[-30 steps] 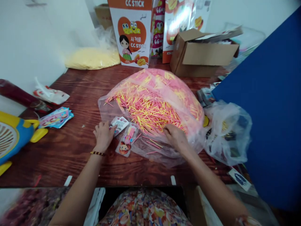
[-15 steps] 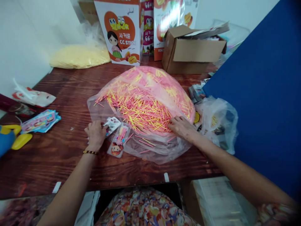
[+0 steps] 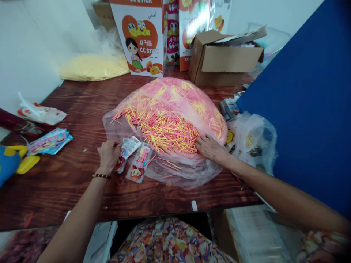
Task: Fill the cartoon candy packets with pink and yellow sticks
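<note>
A big clear plastic bag (image 3: 167,117) full of pink and yellow sticks lies in the middle of a dark wooden table (image 3: 68,182). My right hand (image 3: 208,147) rests on the bag's near right edge, fingers closed among the sticks; what they pinch is hidden. My left hand (image 3: 109,156) grips a small printed packet (image 3: 126,148) at the bag's near left edge. A second packet (image 3: 139,163) with sticks inside and a cartoon face lies flat just right of it.
Printed "CC STICK" cartons (image 3: 142,36) and an open cardboard box (image 3: 223,58) stand at the back. A yellow bag (image 3: 93,65) lies back left. Loose packets (image 3: 49,140) and a blue-yellow toy (image 3: 11,162) sit left. A blue board (image 3: 301,109) and a crumpled bag (image 3: 253,142) are right.
My right hand slid from the bag's near middle to its right edge. My left hand has drawn the small packet nearer, tilting it. The head camera shifted rightward.
</note>
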The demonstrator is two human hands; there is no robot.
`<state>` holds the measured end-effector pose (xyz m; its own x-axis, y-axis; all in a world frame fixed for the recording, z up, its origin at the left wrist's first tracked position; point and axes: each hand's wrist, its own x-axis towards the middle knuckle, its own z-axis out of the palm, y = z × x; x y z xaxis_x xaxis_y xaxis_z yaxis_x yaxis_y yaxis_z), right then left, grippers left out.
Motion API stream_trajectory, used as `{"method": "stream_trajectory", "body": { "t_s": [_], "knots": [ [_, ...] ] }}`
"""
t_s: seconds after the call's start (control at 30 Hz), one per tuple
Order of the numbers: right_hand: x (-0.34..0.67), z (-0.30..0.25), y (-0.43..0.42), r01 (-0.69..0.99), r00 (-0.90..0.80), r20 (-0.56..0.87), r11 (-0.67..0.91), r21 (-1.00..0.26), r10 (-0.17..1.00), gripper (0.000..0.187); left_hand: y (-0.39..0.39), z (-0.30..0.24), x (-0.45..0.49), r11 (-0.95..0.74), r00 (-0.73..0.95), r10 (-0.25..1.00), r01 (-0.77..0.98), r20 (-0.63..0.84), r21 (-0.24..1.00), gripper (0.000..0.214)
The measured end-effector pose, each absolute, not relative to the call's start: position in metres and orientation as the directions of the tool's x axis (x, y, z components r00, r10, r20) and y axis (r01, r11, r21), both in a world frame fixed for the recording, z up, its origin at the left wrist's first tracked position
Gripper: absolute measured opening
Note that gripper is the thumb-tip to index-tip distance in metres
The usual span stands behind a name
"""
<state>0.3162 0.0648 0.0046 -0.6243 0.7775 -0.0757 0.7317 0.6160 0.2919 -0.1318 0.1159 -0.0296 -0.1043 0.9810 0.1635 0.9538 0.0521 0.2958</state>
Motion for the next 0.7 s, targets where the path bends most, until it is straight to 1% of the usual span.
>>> {"method": "stream_trajectory", "body": {
  "t_s": [0.1, 0.17, 0.27, 0.3, 0.37, 0.43, 0.5, 0.57, 0.63, 0.7],
  "knots": [
    [0.32, 0.007, 0.066, 0.76, -0.601, -0.105, 0.607, 0.232, 0.792, 0.02, 0.116, -0.026, -0.136, 0.032, -0.083, 0.98, 0.962, 0.179, 0.27, 0.034],
    [0.323, 0.007, 0.068, 0.799, -0.565, -0.112, 0.576, 0.171, 0.817, 0.022, 0.116, -0.024, -0.137, 0.026, -0.072, 0.983, 0.966, 0.17, 0.256, 0.035],
    [0.324, 0.005, 0.07, 0.889, -0.452, -0.085, 0.456, 0.034, 0.888, 0.021, 0.115, -0.019, -0.137, 0.028, -0.066, 0.986, 0.971, 0.155, 0.238, 0.039],
    [0.324, 0.003, 0.071, 0.919, -0.394, -0.067, 0.392, -0.031, 0.917, 0.019, 0.114, -0.018, -0.137, 0.029, -0.066, 0.986, 0.972, 0.154, 0.233, 0.041],
    [0.321, 0.0, 0.073, 0.94, -0.279, -0.018, 0.269, -0.208, 0.96, 0.016, 0.113, -0.015, -0.137, 0.029, -0.066, 0.985, 0.973, 0.159, 0.228, 0.04],
    [0.317, -0.001, 0.074, 0.89, -0.186, 0.042, 0.186, -0.417, 0.982, 0.019, 0.112, -0.012, -0.138, 0.025, -0.071, 0.982, 0.968, 0.177, 0.251, 0.037],
    [0.311, 0.001, 0.074, 0.774, -0.121, 0.085, 0.147, -0.616, 0.989, 0.024, 0.11, -0.008, -0.141, 0.02, -0.094, 0.975, 0.938, 0.2, 0.347, 0.034],
    [0.304, 0.006, 0.074, 0.616, -0.076, 0.082, 0.111, -0.779, 0.994, 0.032, 0.108, -0.002, -0.143, 0.021, -0.149, 0.967, 0.855, 0.205, 0.519, 0.031],
    [0.294, 0.011, 0.072, 0.44, -0.075, 0.023, 0.054, -0.896, 0.997, 0.038, 0.104, 0.006, -0.143, 0.035, -0.223, 0.961, 0.685, 0.163, 0.728, 0.03],
    [0.279, 0.013, 0.068, 0.259, -0.088, -0.061, -0.036, -0.965, 0.994, 0.039, 0.097, 0.013, -0.139, 0.066, -0.286, 0.955, 0.459, 0.077, 0.886, 0.031]
  ]
}}
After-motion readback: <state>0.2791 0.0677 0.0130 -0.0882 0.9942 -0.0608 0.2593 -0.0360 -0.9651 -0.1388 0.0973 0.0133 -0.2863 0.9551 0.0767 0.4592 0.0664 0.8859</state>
